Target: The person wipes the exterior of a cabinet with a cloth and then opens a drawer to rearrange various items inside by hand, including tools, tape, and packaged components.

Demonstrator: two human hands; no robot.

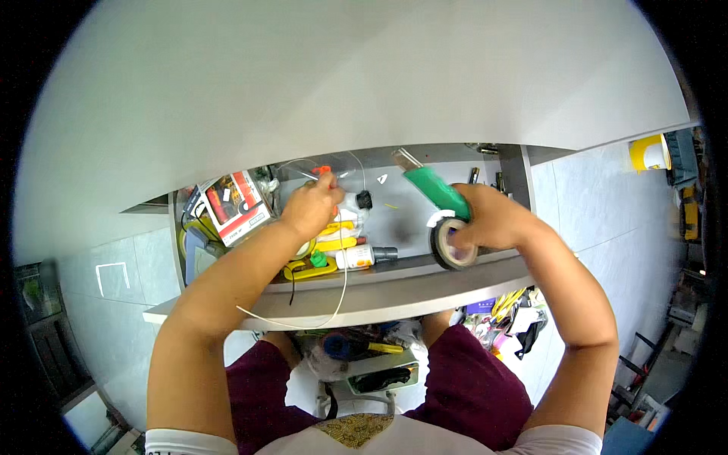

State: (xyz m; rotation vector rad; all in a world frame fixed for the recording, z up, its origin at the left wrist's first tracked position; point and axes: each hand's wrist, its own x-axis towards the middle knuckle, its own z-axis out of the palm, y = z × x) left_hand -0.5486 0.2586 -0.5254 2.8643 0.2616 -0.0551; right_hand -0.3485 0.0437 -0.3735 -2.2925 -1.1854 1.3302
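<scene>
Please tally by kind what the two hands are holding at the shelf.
Green tools: 1, right hand
Tape rolls: 1, right hand
White cords: 1, left hand
Total: 3

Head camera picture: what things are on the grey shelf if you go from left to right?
Red and white box → left hand pinching a thin white cord → small white bottle with a black cap → green tool and tape roll in the right hand.

Green tool [435, 189], dark tape roll [453, 244], white cord [343, 284]
</scene>
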